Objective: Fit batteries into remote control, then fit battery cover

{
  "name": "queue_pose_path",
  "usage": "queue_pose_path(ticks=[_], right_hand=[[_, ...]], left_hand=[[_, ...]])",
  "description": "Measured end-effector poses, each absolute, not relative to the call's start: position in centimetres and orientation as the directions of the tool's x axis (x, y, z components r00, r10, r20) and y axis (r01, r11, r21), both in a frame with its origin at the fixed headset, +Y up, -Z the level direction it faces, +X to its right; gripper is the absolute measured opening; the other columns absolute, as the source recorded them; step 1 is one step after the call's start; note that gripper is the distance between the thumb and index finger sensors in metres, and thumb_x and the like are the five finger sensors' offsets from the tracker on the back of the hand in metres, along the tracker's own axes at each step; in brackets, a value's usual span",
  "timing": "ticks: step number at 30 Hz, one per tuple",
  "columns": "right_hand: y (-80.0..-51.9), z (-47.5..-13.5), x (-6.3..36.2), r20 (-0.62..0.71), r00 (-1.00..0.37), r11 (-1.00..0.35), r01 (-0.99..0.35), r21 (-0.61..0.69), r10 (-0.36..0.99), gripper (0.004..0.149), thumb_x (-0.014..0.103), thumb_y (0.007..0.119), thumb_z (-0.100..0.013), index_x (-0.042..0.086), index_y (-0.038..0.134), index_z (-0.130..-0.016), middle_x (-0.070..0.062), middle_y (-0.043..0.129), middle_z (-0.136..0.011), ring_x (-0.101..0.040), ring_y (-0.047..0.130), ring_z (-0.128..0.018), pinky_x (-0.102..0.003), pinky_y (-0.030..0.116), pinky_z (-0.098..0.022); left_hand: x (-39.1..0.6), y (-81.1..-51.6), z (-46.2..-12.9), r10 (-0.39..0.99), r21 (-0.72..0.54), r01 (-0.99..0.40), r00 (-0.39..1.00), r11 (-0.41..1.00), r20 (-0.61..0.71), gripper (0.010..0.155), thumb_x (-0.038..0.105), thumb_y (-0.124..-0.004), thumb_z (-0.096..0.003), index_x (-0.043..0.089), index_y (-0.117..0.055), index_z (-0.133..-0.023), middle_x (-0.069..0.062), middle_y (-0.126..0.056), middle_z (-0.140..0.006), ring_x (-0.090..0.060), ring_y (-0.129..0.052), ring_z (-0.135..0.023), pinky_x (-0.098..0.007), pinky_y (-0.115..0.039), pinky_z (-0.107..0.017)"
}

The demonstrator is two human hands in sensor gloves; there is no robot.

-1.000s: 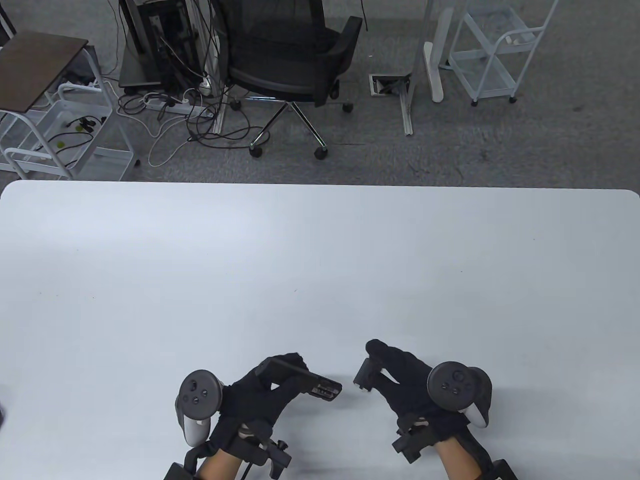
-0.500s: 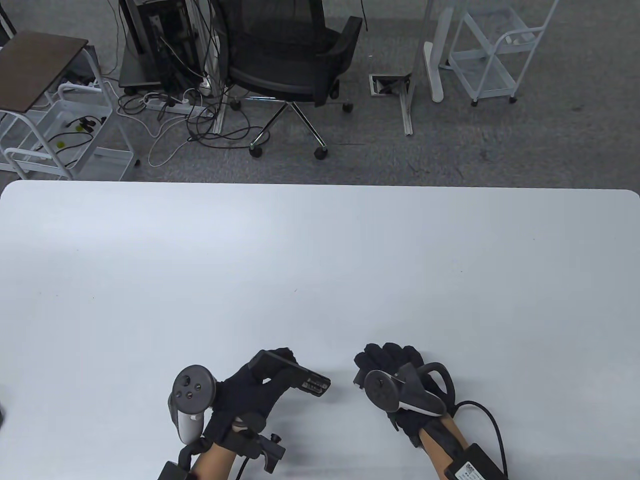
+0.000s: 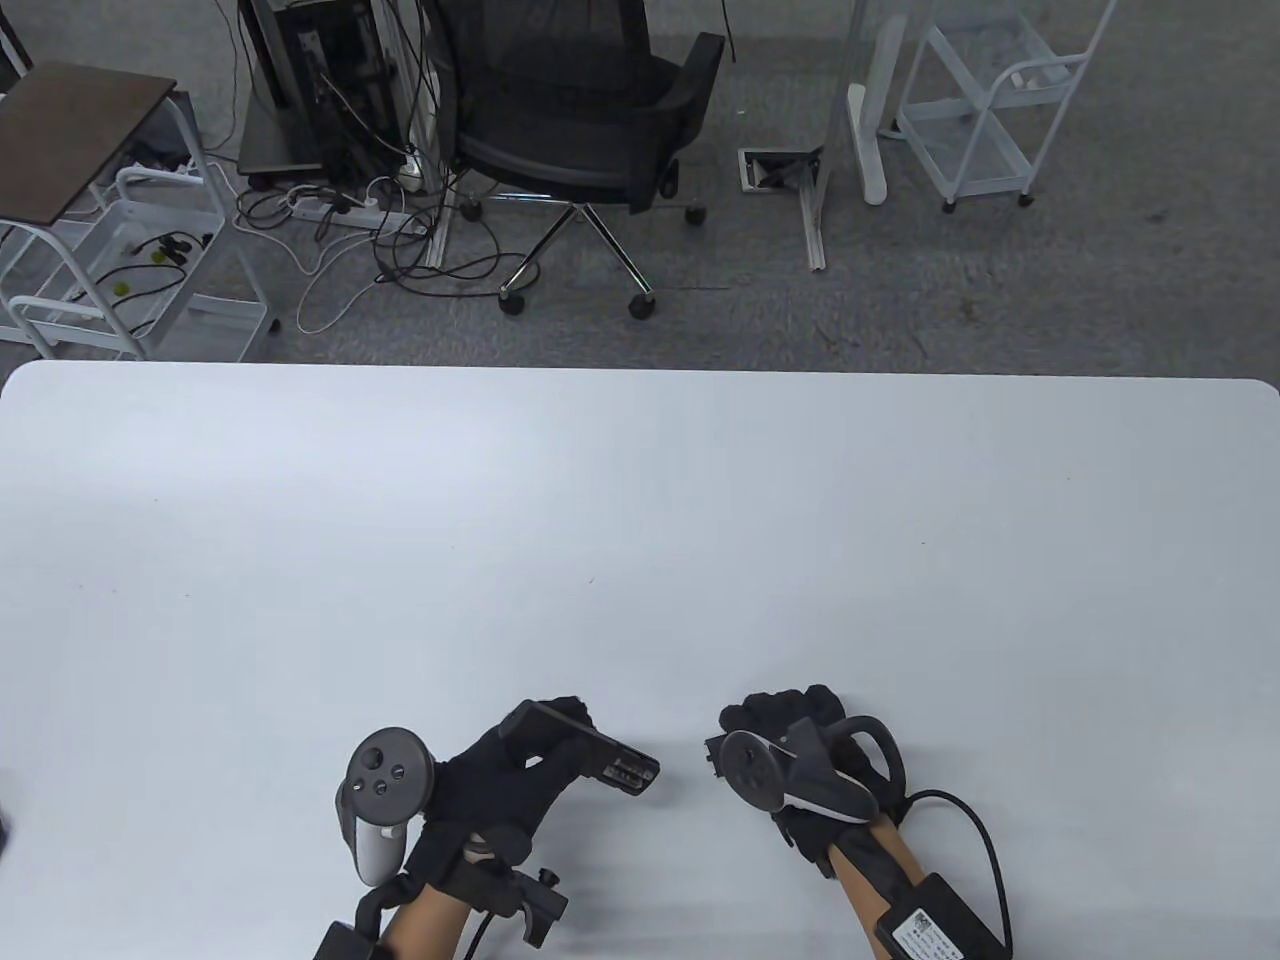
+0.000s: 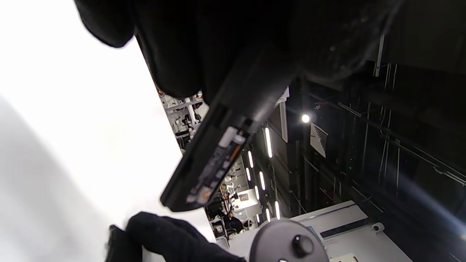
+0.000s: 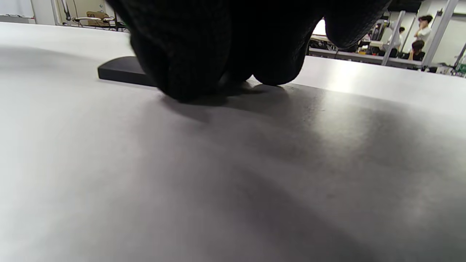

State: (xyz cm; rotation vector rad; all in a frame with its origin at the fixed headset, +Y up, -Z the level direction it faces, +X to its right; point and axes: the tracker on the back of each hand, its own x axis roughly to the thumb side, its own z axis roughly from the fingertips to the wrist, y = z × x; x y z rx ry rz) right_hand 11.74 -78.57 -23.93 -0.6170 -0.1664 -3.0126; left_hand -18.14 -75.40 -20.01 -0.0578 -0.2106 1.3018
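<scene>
Two fingers of R hand press cover flat.

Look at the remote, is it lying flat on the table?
No, the left hand holds the remote control up off the table, with its open battery end poking out toward the right hand.

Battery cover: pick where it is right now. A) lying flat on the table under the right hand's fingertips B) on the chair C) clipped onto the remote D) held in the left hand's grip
A: in the right wrist view the battery cover lies flat on the table, the right hand touching it; the left hand holds the remote.
</scene>
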Motion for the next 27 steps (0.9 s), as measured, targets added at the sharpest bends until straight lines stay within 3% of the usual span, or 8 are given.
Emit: queue_pose_path(ticks=[5, 10, 12, 15, 27], right_hand=[[-78.4, -24.2, 12.6, 0.359, -0.931, -0.992, -0.012, 0.125, 0.057, 0.072, 0.028, 0.098, -0.032, 0.018, 0.074, -0.099, -0.013, 0.079, -0.096, -0.039, 0.085, -0.085, -0.067, 0.059, -0.069], [-78.2, -24.1, 13.1, 0.363, -0.922, -0.988, -0.098, 0.122, 0.136, 0.063, 0.030, 0.098, -0.032, 0.022, 0.081, -0.092, -0.007, 0.085, -0.086, -0.032, 0.093, -0.075, -0.063, 0.066, -0.067], [-77.8, -24.2, 13.6, 0.361, -0.890, -0.958, -0.232, 0.170, 0.279, 0.051, 0.027, 0.098, -0.033, 0.022, 0.089, -0.084, -0.004, 0.093, -0.076, -0.028, 0.100, -0.065, -0.058, 0.073, -0.063], [-77.6, -24.2, 14.3, 0.316, -0.827, -0.881, -0.400, 0.252, 0.466, 0.051, 0.026, 0.098, -0.034, 0.021, 0.089, -0.084, -0.006, 0.093, -0.076, -0.029, 0.102, -0.063, -0.057, 0.076, -0.062], [-73.3, -21.9, 16.3, 0.368, -0.681, -0.756, -0.646, 0.106, 0.633, 0.052, 0.023, 0.096, -0.036, 0.019, 0.087, -0.087, -0.009, 0.091, -0.079, -0.031, 0.100, -0.063, -0.059, 0.071, -0.064]], left_hand=[[-18.2, -75.4, -20.0, 0.963, -0.158, -0.952, 0.244, 0.261, 0.116, 0.055, 0.059, -0.085, -0.0436, 0.031, -0.080, -0.092, 0.004, -0.099, -0.084, -0.026, -0.094, -0.085, -0.057, -0.067, -0.079], [-18.2, -75.4, -20.1, 0.965, -0.162, -0.953, 0.240, 0.256, 0.108, 0.055, 0.058, -0.085, -0.0436, 0.031, -0.080, -0.092, 0.003, -0.099, -0.083, -0.027, -0.094, -0.085, -0.057, -0.067, -0.079], [-18.2, -75.4, -20.1, 0.966, -0.165, -0.954, 0.236, 0.251, 0.104, 0.055, 0.058, -0.085, -0.0437, 0.031, -0.080, -0.092, 0.003, -0.099, -0.083, -0.027, -0.094, -0.085, -0.057, -0.067, -0.078], [-18.3, -75.3, -20.1, 0.968, -0.166, -0.955, 0.232, 0.246, 0.099, 0.055, 0.058, -0.085, -0.0438, 0.031, -0.080, -0.092, 0.003, -0.099, -0.084, -0.027, -0.094, -0.085, -0.057, -0.067, -0.079], [-18.3, -75.3, -20.3, 0.969, -0.179, -0.954, 0.225, 0.240, 0.097, 0.055, 0.058, -0.084, -0.0441, 0.031, -0.080, -0.092, 0.004, -0.100, -0.084, -0.026, -0.095, -0.085, -0.056, -0.067, -0.079]])
